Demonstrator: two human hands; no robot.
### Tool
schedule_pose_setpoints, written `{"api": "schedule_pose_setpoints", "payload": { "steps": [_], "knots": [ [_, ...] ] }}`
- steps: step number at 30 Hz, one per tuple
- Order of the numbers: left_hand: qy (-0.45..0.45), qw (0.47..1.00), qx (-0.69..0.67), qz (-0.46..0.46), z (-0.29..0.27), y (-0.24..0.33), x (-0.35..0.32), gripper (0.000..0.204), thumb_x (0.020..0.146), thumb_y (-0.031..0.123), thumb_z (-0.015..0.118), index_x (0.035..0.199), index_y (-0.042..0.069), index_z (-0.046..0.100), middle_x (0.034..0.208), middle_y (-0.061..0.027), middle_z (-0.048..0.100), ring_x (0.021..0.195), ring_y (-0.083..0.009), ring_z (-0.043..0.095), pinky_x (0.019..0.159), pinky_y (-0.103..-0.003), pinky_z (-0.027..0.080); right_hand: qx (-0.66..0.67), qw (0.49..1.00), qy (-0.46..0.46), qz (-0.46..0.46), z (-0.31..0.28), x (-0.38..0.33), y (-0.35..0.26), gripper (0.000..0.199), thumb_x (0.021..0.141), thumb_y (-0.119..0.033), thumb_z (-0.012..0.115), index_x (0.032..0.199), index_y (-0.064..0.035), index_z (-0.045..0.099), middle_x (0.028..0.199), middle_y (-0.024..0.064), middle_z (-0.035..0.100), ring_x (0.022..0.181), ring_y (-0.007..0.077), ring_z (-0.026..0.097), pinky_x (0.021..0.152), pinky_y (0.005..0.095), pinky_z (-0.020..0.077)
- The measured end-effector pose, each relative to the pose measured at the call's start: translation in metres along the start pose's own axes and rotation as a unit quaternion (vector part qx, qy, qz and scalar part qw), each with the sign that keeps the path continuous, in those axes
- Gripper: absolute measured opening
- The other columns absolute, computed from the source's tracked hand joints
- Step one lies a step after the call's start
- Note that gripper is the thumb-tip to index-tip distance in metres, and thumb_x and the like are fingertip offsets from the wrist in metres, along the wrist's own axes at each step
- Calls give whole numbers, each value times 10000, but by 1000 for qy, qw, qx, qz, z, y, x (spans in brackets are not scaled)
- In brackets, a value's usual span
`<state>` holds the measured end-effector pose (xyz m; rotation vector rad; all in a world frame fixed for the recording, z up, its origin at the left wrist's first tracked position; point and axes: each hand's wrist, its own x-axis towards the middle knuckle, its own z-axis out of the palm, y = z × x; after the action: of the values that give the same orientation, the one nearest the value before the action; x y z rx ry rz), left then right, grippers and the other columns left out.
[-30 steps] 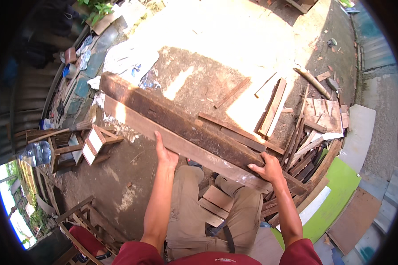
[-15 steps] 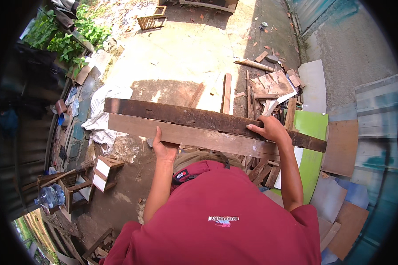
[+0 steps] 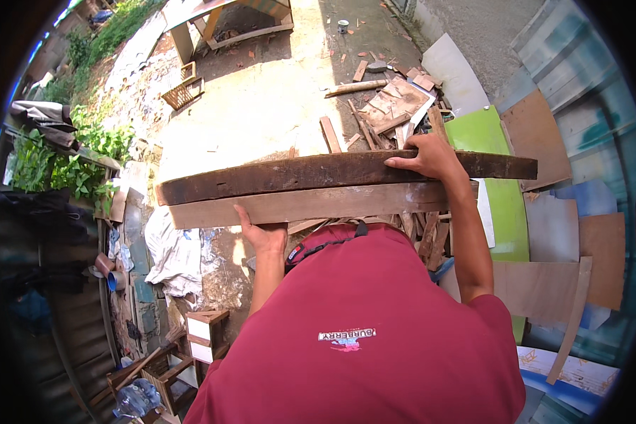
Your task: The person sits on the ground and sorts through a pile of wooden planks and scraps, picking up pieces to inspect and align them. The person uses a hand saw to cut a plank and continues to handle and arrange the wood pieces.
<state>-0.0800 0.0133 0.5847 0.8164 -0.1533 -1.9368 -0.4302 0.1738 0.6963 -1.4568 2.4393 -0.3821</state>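
Observation:
I hold two long wooden planks level in front of my chest: a dark weathered plank (image 3: pixel 318 173) on the far side and a paler brown plank (image 3: pixel 311 203) against it on the near side. My left hand (image 3: pixel 261 233) grips the pale plank from beneath near its left half. My right hand (image 3: pixel 427 157) is clamped over the top edge of the dark plank toward its right end. My red shirt (image 3: pixel 374 332) fills the lower picture and hides my legs.
A heap of scrap boards (image 3: pixel 392 106) lies beyond the planks on sunlit concrete. Green (image 3: pixel 498 184), brown and blue panels lean at the right. At the left are white sheeting (image 3: pixel 173 254), plants, small wooden stools (image 3: pixel 205 332) and a water bottle (image 3: pixel 136 399).
The planks have come up and closer to my chest, now level. The view has swung, showing more of the yard beyond and more panels at the right. Both hands keep their grips.

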Motion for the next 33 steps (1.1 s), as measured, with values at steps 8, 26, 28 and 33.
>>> {"api": "schedule_pose_setpoints", "payload": {
  "steps": [8, 26, 28, 33],
  "knots": [
    [-21, 998, 30, -48, 20, -7, 7, 890, 869, 725, 659, 1529, 178, 420, 1515, -117, 459, 1414, -342, 411, 1181, -610, 339, 5, 996, 62, 59, -8, -31, 4, 755, 678, -741, 815, 819, -2, 755, 760, 183, 710, 775, 350, 705, 716, 445, 539],
    [-129, 967, 114, -189, 87, -61, 35, 812, 934, 702, 579, 1532, 178, 416, 1528, -122, 451, 1413, -337, 421, 1187, -607, 336, 115, 955, 145, 231, 18, -120, 68, 766, 621, -769, 834, 789, -26, 757, 733, 141, 706, 735, 277, 695, 696, 410, 533],
    [-147, 958, 130, -210, 99, -71, 31, 808, 948, 718, 534, 1541, 185, 406, 1538, -121, 444, 1427, -339, 412, 1193, -609, 328, 124, 945, 160, 257, 22, -134, 72, 767, 612, -769, 839, 788, -27, 757, 723, 137, 703, 731, 276, 695, 688, 410, 531],
    [-166, 933, 173, -267, 120, -100, 35, 829, 948, 770, 460, 1555, 210, 390, 1560, -118, 433, 1446, -342, 402, 1209, -611, 310, 166, 913, 195, 318, 37, -171, 80, 759, 607, -761, 845, 792, -29, 761, 732, 135, 707, 733, 284, 695, 689, 403, 527]
  ]
}}
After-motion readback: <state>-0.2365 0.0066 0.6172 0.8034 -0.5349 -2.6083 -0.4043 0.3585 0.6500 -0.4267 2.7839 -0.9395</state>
